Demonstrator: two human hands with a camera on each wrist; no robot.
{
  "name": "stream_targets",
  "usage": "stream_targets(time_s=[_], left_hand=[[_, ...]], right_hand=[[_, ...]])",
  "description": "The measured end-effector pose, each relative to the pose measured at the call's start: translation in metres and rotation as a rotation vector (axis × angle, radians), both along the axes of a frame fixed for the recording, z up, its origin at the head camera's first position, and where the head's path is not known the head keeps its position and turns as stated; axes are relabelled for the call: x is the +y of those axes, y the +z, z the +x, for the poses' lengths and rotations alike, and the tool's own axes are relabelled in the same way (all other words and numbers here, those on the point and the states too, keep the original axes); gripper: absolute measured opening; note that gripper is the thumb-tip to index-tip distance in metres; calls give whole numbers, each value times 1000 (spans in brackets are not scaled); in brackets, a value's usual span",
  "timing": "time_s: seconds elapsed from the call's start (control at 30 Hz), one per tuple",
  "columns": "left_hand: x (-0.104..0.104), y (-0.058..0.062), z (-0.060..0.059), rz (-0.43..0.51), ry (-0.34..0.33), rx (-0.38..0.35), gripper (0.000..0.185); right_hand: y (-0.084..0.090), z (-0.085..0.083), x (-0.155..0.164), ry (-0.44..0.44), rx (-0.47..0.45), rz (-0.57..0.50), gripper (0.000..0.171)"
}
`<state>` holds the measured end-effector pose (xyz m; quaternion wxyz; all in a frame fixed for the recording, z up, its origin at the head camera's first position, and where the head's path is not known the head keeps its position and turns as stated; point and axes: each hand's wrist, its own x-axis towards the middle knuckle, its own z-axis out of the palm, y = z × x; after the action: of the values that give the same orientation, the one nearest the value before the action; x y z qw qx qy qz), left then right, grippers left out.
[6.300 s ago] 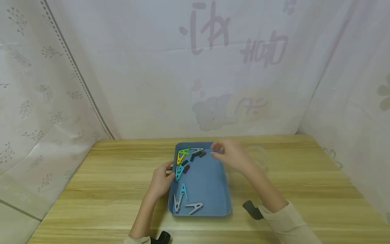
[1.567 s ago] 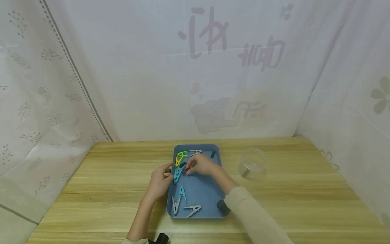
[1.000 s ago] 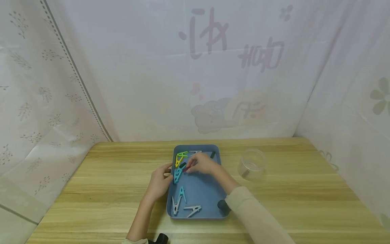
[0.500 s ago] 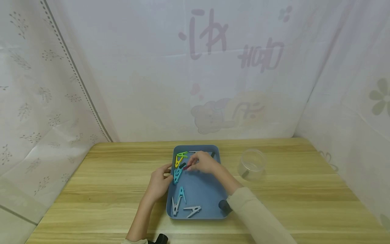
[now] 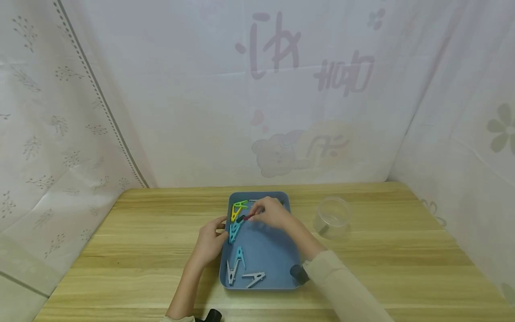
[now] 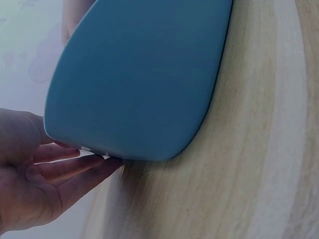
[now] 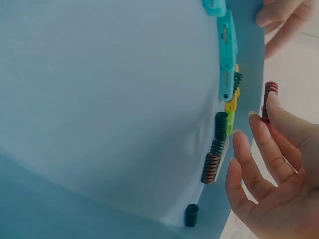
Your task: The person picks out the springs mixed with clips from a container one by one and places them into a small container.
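Observation:
A blue tray [image 5: 281, 250] lies in the middle of the wooden table and holds several clothes pegs [image 5: 235, 223] and small coil springs. My right hand [image 5: 254, 214] hovers over the tray's far left part and pinches a red spring [image 5: 249, 217] between thumb and forefinger. The right wrist view shows that red spring [image 7: 270, 94] lifted off the tray in my right hand [image 7: 266, 107], with a dark green spring [image 7: 221, 124], a brown spring [image 7: 210, 168] and a dark spring [image 7: 191, 215] lying below. My left hand [image 5: 217, 230] rests against the tray's left side [image 6: 139, 84], its fingers [image 6: 75, 167] straight.
A clear plastic cup [image 5: 333, 217] stands on the table [image 5: 141, 241] to the right of the tray, with a small dark piece in it. Yellow and green pegs [image 5: 240, 206] lie at the tray's far left corner, white pegs [image 5: 245, 275] at its near end. Curtains close in three sides.
My right hand came from the tray's far right corner to its left part, took the red spring and has now raised it slightly. The left hand has stayed at the tray's side.

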<state>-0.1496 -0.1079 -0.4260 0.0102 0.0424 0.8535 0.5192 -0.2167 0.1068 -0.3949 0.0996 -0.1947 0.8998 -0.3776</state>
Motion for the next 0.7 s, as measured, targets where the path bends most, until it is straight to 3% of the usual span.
stream_targets(time_s=[0.7], left_hand=[[0, 1, 0, -11, 3, 1, 49]], right_hand=[[14, 10, 10, -66, 44, -21, 6]])
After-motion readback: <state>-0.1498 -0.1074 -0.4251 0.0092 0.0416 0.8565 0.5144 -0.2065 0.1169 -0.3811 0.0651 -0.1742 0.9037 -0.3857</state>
